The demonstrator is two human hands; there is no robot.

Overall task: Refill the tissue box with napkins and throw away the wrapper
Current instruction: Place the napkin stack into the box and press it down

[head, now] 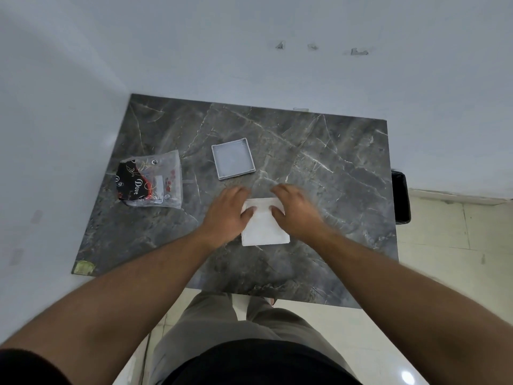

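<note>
A white stack of napkins (263,227) lies on the dark marble table (319,168) near its middle. My left hand (229,211) grips the stack's far left side, thumb on top. My right hand (294,209) grips its far right side the same way. Behind the hands a shallow grey tissue box tray (233,158) sits open and looks empty. The clear plastic wrapper (151,179), printed black and red, lies crumpled at the table's left side, apart from both hands.
White walls close in on the table's far and left sides. A black bin (401,198) stands on the tiled floor just past the table's right edge. My legs are at the near edge.
</note>
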